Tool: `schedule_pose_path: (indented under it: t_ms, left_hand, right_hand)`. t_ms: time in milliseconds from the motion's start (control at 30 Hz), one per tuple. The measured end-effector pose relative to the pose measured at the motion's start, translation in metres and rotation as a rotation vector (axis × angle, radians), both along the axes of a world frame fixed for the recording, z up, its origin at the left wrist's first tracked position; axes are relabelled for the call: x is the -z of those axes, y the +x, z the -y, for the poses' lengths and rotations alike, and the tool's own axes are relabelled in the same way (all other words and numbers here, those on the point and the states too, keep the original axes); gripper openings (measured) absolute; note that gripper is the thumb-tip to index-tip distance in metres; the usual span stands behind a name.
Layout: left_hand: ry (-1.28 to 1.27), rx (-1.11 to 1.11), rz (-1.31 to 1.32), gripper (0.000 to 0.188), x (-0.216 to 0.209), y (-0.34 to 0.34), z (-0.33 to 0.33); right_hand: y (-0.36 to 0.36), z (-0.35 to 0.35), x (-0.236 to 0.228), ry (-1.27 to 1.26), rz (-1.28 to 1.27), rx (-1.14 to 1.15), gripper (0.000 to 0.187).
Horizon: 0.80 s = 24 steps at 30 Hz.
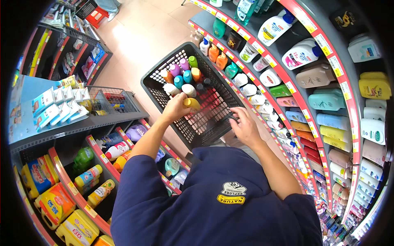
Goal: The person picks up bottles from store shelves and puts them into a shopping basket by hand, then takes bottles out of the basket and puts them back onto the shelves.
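A black plastic shopping basket [151,67] with latticed walls stands before me. Several bottles are upright in its far half: purple ones [175,69], blue ones [179,82], an orange one [196,74], a green one [193,61], white ones [188,90] and dark-capped ones [200,87]. My left hand [176,108] is closed round a yellow bottle [191,105] over the basket's left side, beside the white bottles. My right hand [245,124] is at the basket's near right rim, holding nothing, with its fingers apart and slightly bent. Whether it touches the rim I cannot tell.
Tiered shelves of shampoo-like bottles [303,54] line the right, close to the basket. At the left, shelves hold detergent jugs [55,205] below a ledge with white packets [47,115]. A tiled aisle floor [141,30] runs ahead; another person's leg [108,6] shows far off.
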<state>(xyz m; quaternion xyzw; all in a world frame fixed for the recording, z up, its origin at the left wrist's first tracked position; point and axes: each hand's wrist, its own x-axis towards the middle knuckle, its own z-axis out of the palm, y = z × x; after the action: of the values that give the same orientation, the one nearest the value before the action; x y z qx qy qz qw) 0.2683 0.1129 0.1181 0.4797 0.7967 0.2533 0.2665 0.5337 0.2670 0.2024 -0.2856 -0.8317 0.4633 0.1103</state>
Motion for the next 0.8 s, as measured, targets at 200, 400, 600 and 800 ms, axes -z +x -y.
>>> schedule_pose_path:
  t_ms: [200, 400, 600, 800]
  left_hand:
    - [0.139, -0.001, 0.441, 0.042, -0.109, 0.016, -0.043]
    - [0.374, 0.129, 0.691, 0.049, -0.210, 0.059, -0.118]
    - [0.426, 0.432, 0.706, 0.045, -0.263, 0.138, -0.181]
    - [0.468, 0.559, 0.618, 0.029, -0.306, 0.211, -0.286]
  right_hand:
    - [-0.010, -0.020, -0.020, 0.040, 0.048, -0.215, 0.069]
    - [0.019, -0.040, -0.069, -0.277, -0.224, 0.003, 0.067]
    - [0.070, -0.082, -0.154, -0.258, -0.536, 0.249, 0.062]
    - [0.120, -0.144, -0.207, -0.062, -0.716, 0.554, 0.063]
